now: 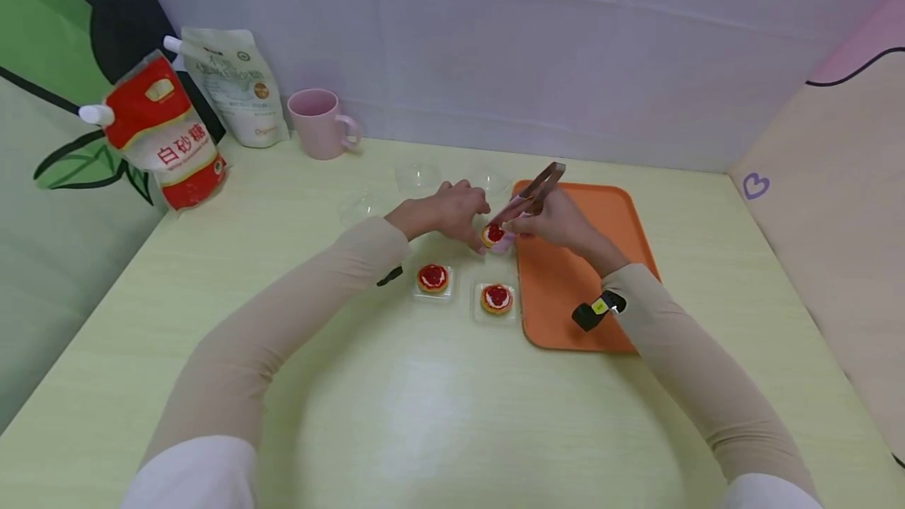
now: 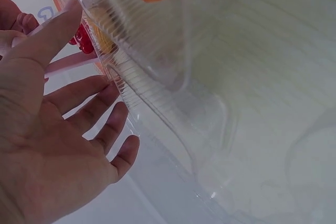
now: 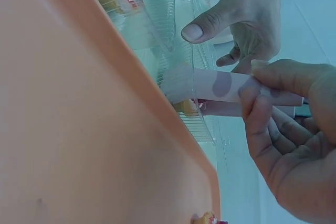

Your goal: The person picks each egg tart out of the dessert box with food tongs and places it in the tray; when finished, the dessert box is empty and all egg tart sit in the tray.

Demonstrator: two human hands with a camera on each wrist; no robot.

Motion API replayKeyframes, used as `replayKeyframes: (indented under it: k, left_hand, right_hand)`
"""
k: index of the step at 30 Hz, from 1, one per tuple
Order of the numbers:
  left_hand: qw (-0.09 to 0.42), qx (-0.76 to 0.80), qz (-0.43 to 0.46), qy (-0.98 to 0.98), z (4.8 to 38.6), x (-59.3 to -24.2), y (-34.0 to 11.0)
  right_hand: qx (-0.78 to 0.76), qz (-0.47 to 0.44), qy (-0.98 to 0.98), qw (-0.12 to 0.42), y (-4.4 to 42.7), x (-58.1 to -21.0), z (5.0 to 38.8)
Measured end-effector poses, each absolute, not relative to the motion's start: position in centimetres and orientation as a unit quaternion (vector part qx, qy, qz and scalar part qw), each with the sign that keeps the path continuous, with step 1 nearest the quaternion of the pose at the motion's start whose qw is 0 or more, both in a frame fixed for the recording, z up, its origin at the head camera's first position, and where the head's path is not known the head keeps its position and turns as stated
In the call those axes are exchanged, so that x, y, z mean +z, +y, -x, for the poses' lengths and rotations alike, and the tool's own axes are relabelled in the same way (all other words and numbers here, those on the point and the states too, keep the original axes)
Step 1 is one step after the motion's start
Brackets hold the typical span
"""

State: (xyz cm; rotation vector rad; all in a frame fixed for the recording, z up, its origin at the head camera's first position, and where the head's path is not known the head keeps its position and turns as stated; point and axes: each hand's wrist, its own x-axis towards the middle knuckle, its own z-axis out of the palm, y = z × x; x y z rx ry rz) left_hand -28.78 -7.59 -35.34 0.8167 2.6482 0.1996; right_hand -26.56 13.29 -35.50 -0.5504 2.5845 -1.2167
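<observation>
My right hand (image 1: 555,222) pinches a pair of pink tongs (image 3: 220,85) near the left edge of the orange tray (image 1: 587,281). Between the tongs' ends is a small red-topped tart (image 1: 492,234), low over a clear plastic box whose base is partly hidden. Beside that box my left hand (image 1: 459,210) has its fingers spread and loosely bent. Its thumb and index fingertip meet or nearly meet the box's wall (image 2: 118,72); firm contact cannot be told. Nearer me, one tart (image 1: 433,278) and another tart (image 1: 497,298) sit in clear boxes.
Several clear plastic pieces (image 1: 417,177) stand behind and left of my hands. A pink mug (image 1: 318,128), a white pouch (image 1: 240,93) and a red sugar bag (image 1: 166,132) line the back left. Part of another tart (image 3: 207,219) shows at the tray's edge in the right wrist view.
</observation>
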Motion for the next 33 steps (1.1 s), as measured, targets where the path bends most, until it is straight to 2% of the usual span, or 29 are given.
replayKeyframes:
  k: [10, 23, 33]
  left_hand:
    - [0.169, 0.063, -0.292, 0.939, 28.7, -35.5, -7.4]
    - [0.187, 0.086, -0.276, 0.939, 28.7, -35.6, -7.6]
    - [0.184, 0.077, -0.276, 0.94, 28.5, -35.7, -7.6]
  right_hand:
    - [-0.412, 0.206, 0.881, 0.106, 13.0, -35.3, 26.3]
    - [-0.418, 0.209, 0.879, 0.094, 13.3, -35.2, 26.4]
    - [-0.433, 0.188, 0.88, 0.045, 15.4, -32.7, 26.2]
